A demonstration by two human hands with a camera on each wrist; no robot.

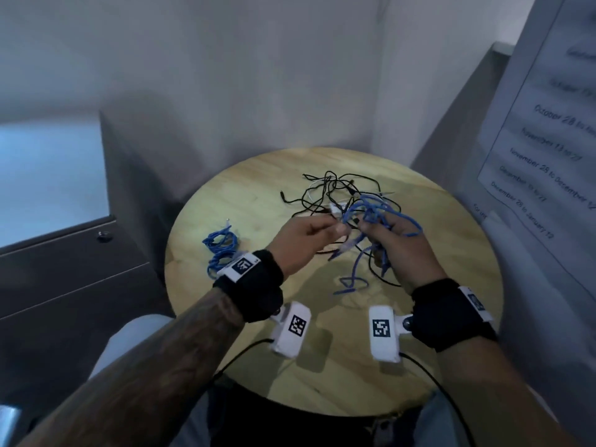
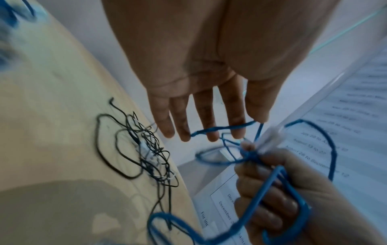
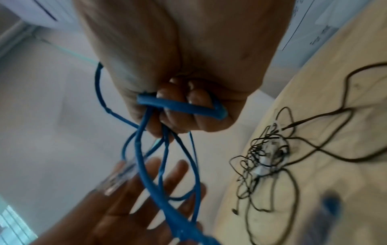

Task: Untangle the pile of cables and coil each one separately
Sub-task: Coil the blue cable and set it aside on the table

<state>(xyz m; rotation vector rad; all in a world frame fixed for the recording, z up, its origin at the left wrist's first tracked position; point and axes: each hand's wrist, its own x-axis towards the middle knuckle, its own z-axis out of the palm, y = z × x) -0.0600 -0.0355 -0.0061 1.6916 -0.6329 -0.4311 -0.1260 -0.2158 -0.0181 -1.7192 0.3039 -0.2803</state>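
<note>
A loose blue network cable (image 1: pixel 371 208) hangs in several loops above the round wooden table (image 1: pixel 245 195). My right hand (image 1: pixel 387 233) grips a bunch of its loops in a fist (image 3: pixel 184 107). My left hand (image 1: pixel 309 237) reaches in from the left with straight, spread fingers (image 2: pixel 199 116); one blue strand (image 2: pixel 226 128) lies across its fingertips. A clear plug (image 3: pixel 117 175) on the cable sits by the left index finger. A tangle of thin black and white cables (image 1: pixel 329 191) lies on the table behind the hands. A coiled blue cable (image 1: pixel 221 246) rests at the table's left.
A grey cabinet (image 1: pixel 64 269) stands left of the table. A printed notice (image 1: pixel 548 140) hangs on the panel at the right, close to the table edge. A white wall runs behind. Bare wood shows at the table's front.
</note>
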